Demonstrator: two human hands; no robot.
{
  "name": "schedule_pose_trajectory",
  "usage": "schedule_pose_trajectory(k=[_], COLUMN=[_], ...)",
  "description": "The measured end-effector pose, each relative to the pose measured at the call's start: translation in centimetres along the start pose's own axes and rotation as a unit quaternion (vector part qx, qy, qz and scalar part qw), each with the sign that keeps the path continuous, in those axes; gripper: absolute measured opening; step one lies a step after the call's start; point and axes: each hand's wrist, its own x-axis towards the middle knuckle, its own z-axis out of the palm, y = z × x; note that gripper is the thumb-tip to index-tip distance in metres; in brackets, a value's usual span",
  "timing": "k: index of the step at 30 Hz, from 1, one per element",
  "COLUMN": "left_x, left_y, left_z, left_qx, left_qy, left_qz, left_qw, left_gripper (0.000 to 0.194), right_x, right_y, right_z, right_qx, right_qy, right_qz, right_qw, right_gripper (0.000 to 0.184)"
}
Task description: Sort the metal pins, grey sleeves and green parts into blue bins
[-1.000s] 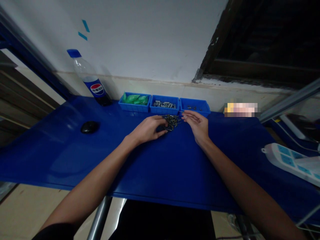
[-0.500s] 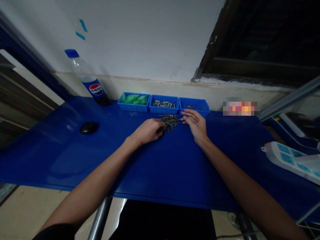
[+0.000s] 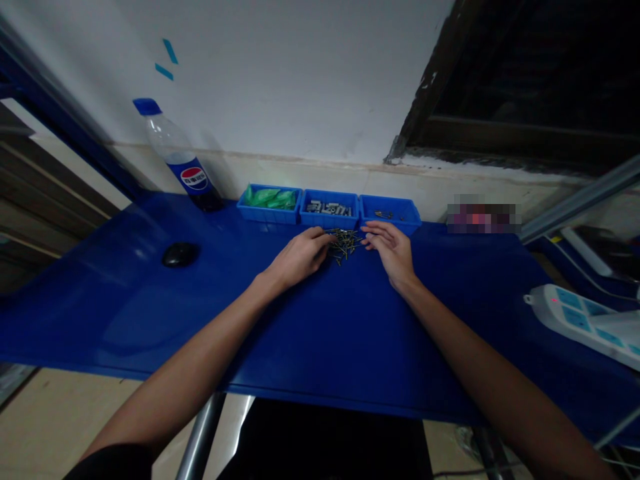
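Note:
A loose pile of thin metal screws (image 3: 345,244) lies on the blue table, in front of the small bins. My left hand (image 3: 300,257) rests at the pile's left edge, its fingers bent together and the fingertips among the screws; what they pinch is hidden. Just right of the pile is my right hand (image 3: 393,253), palm turned inward. Its fingers are slightly bent and partly spread, with the fingertips close to the outer screws. No held object shows clearly there. Behind it, the right blue bin (image 3: 414,217) contains a few screws.
The middle blue bin (image 3: 327,219) holds grey metal pieces; the left blue bin (image 3: 267,215) holds green plastic. A cola bottle (image 3: 193,175) and a black mouse (image 3: 179,254) are at left. A white power strip (image 3: 555,313) lies at right. The wall stands behind the bins.
My left hand has shifted slightly up, its fingers now reaching further over the pile. The right hand stays almost in place beside the screws.

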Motion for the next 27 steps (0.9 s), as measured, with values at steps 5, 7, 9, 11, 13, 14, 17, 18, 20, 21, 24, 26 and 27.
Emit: schedule_pose_trajectory(k=[5, 7, 9, 11, 13, 14, 17, 18, 20, 21, 24, 26, 27], left_x=[0.2, 0.4, 0.6, 0.8, 1.0, 1.0, 1.1, 1.1, 1.1, 1.1, 1.0, 1.0, 1.0], left_y=[0.7, 1.3, 1.8, 2.2, 2.4, 2.5, 2.4, 2.3, 2.2, 2.2, 2.1, 2.1, 2.1], left_z=[-0.5, -0.8, -1.0, -1.0, -0.7, -0.6, -0.3, -0.1, 0.0, 0.1, 0.2, 0.2, 0.2], left_qx=[-0.029, -0.048, -0.092, -0.171, -0.268, -0.312, -0.397, -0.413, -0.436, -0.444, -0.448, -0.443, -0.441], left_qy=[0.096, 0.143, 0.175, 0.186, 0.167, 0.151, 0.108, 0.101, 0.09, 0.087, 0.078, 0.078, 0.079], left_qz=[-0.02, -0.038, -0.06, -0.087, -0.118, -0.131, -0.153, -0.155, -0.157, -0.158, -0.163, -0.165, -0.165], left_qw=[0.995, 0.988, 0.978, 0.964, 0.942, 0.929, 0.898, 0.892, 0.882, 0.878, 0.875, 0.878, 0.879], left_gripper=[0.03, 0.027, 0.024, 0.022, 0.022, 0.022, 0.023, 0.024, 0.025, 0.025, 0.025, 0.024, 0.024], right_x=[-0.2, -0.4, -0.6, -0.8, -0.9, -0.9, -1.0, -1.0, -1.0, -1.0, -0.9, -0.9, -0.9], right_y=[-0.1, -0.4, -0.6, -0.9, -1.2, -1.4, -1.7, -1.7, -1.7, -1.7, -1.3, -1.1, -1.1], right_z=[0.1, 0.2, 0.5, 0.7, 0.9, 1.0, 1.1, 1.1, 1.1, 1.1, 1.0, 0.9, 0.9], right_qx=[0.002, -0.003, -0.008, -0.007, 0.0, 0.007, 0.037, 0.047, 0.065, 0.072, 0.088, 0.098, 0.103], right_qy=[-0.012, -0.021, -0.033, -0.052, -0.083, -0.098, -0.125, -0.128, -0.126, -0.124, -0.118, -0.119, -0.121], right_qz=[-0.004, -0.004, -0.005, -0.004, 0.005, 0.012, 0.035, 0.042, 0.054, 0.06, 0.079, 0.097, 0.11], right_qw=[1.0, 1.0, 0.999, 0.999, 0.997, 0.995, 0.991, 0.99, 0.988, 0.988, 0.986, 0.983, 0.981], right_gripper=[0.031, 0.03, 0.029, 0.03, 0.032, 0.033, 0.034, 0.033, 0.033, 0.032, 0.032, 0.033, 0.034])
